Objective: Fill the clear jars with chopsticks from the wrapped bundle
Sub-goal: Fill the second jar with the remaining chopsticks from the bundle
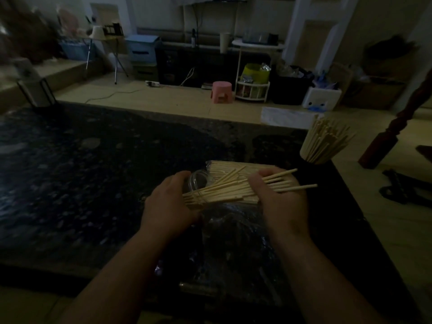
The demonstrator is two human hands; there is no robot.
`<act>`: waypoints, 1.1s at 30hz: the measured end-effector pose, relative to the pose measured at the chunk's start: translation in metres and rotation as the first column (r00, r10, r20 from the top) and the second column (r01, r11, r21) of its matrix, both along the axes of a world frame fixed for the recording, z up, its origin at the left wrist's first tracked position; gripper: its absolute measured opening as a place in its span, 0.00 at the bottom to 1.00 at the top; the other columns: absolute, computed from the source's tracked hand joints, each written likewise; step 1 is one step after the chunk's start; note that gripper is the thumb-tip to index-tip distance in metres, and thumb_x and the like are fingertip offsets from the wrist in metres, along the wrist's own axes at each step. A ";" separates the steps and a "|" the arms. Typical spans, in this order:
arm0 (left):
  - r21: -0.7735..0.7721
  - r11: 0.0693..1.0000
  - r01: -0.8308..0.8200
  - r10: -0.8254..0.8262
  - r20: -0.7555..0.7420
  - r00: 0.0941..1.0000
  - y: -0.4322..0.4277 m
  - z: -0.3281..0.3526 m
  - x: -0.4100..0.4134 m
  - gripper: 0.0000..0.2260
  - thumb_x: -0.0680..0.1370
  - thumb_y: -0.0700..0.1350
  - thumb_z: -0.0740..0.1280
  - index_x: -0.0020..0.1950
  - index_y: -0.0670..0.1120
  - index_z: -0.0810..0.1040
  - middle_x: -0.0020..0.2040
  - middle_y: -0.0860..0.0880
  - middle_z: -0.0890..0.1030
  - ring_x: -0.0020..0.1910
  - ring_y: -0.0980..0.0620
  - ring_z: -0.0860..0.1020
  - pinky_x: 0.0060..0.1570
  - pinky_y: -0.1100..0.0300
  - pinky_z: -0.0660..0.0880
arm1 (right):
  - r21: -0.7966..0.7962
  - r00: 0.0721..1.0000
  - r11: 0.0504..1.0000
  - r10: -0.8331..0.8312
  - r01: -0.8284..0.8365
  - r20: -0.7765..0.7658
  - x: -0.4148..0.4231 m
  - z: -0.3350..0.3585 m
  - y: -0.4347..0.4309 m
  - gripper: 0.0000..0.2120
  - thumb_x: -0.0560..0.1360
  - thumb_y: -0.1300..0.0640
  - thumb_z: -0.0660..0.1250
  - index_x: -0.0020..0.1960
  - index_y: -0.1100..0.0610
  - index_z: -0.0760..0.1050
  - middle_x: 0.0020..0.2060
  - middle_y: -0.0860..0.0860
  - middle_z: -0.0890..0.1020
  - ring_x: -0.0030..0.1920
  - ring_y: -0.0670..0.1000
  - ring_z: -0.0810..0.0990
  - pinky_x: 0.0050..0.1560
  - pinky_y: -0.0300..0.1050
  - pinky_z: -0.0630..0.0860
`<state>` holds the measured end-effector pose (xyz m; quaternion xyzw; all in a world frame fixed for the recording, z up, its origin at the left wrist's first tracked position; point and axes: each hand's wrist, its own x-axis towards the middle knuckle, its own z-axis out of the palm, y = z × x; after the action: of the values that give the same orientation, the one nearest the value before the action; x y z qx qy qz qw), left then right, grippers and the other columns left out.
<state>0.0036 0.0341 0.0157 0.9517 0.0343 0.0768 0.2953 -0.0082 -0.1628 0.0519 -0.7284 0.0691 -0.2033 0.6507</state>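
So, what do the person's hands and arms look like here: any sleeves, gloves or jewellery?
The left hand and right hand are bare: no gloves, rings or watch visible. The forearms are bare too, with no sleeve in view. The dim light could hide small marks.

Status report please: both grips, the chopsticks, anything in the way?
Left grip holds clear jar, tipped. Right grip holds chopstick handful, ends at jar. Other jar full, upright. Loose plastic wrap lies beneath.
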 end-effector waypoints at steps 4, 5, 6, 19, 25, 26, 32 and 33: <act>-0.008 1.000 -0.003 0.003 0.008 1.000 -0.001 0.000 -0.001 0.41 0.59 0.59 0.77 0.70 0.58 0.67 0.64 0.53 0.74 0.60 0.50 0.74 0.60 0.48 0.73 | 0.264 0.999 0.964 -0.040 0.036 0.010 0.002 0.006 0.000 0.10 0.79 0.58 0.64 0.38 0.53 0.75 0.27 0.46 0.77 0.28 0.45 0.75 0.27 0.40 0.71; -0.007 1.000 -0.004 0.004 0.009 1.000 -0.001 0.001 -0.001 0.40 0.59 0.59 0.76 0.70 0.58 0.66 0.64 0.53 0.74 0.60 0.50 0.74 0.60 0.48 0.73 | 0.210 0.999 0.977 -0.033 0.033 -0.006 0.002 0.005 -0.001 0.11 0.79 0.58 0.63 0.38 0.53 0.76 0.26 0.46 0.77 0.28 0.45 0.75 0.28 0.40 0.72; -0.003 1.000 -0.004 0.004 0.010 1.000 -0.002 0.001 -0.001 0.40 0.60 0.60 0.76 0.69 0.59 0.66 0.64 0.53 0.74 0.60 0.50 0.74 0.60 0.48 0.73 | 0.097 1.000 0.995 -0.006 0.008 -0.027 0.002 0.003 -0.002 0.10 0.78 0.57 0.64 0.38 0.54 0.77 0.27 0.46 0.78 0.29 0.44 0.75 0.30 0.39 0.72; 0.029 1.000 -0.004 0.004 0.016 1.000 -0.001 -0.005 0.003 0.39 0.58 0.65 0.73 0.67 0.60 0.67 0.62 0.55 0.75 0.58 0.52 0.75 0.56 0.50 0.75 | -0.078 0.996 0.994 0.068 -0.073 -0.066 -0.001 0.000 0.000 0.09 0.76 0.61 0.67 0.40 0.49 0.78 0.35 0.46 0.81 0.39 0.45 0.80 0.42 0.42 0.78; 0.007 1.000 -0.010 0.010 0.012 1.000 -0.002 -0.002 0.001 0.40 0.58 0.65 0.74 0.68 0.61 0.67 0.61 0.56 0.75 0.57 0.53 0.75 0.57 0.50 0.75 | -0.100 0.997 0.994 0.039 -0.045 -0.068 0.001 -0.003 -0.006 0.03 0.72 0.59 0.73 0.42 0.52 0.81 0.38 0.45 0.82 0.40 0.40 0.80 0.38 0.31 0.75; 0.009 1.000 -0.008 0.008 0.009 1.000 -0.003 -0.002 0.001 0.40 0.58 0.64 0.74 0.68 0.61 0.67 0.61 0.56 0.74 0.58 0.53 0.75 0.57 0.50 0.75 | -0.095 0.996 0.994 0.053 -0.060 -0.078 0.001 -0.004 -0.005 0.03 0.71 0.59 0.74 0.42 0.52 0.81 0.38 0.45 0.82 0.40 0.40 0.80 0.38 0.29 0.74; -0.032 0.998 -0.053 0.053 0.014 0.998 -0.001 0.000 -0.001 0.43 0.55 0.66 0.71 0.68 0.60 0.66 0.62 0.54 0.74 0.60 0.50 0.74 0.59 0.46 0.74 | -0.107 0.993 0.993 0.034 -0.046 -0.110 0.006 -0.006 -0.011 0.05 0.75 0.55 0.69 0.41 0.53 0.80 0.35 0.48 0.82 0.38 0.48 0.79 0.39 0.44 0.76; -0.047 0.997 -0.066 0.067 0.012 0.998 0.000 0.002 -0.001 0.43 0.54 0.66 0.71 0.69 0.60 0.66 0.62 0.54 0.74 0.61 0.50 0.74 0.59 0.45 0.73 | -0.120 0.990 0.991 0.049 -0.065 -0.130 0.007 -0.006 -0.013 0.07 0.75 0.54 0.68 0.39 0.54 0.79 0.34 0.50 0.81 0.36 0.49 0.78 0.38 0.47 0.75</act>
<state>0.0021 0.0345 0.0173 0.9423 0.0659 0.0921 0.3150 -0.0017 -0.1754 0.0460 -0.7803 0.0766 -0.1419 0.6042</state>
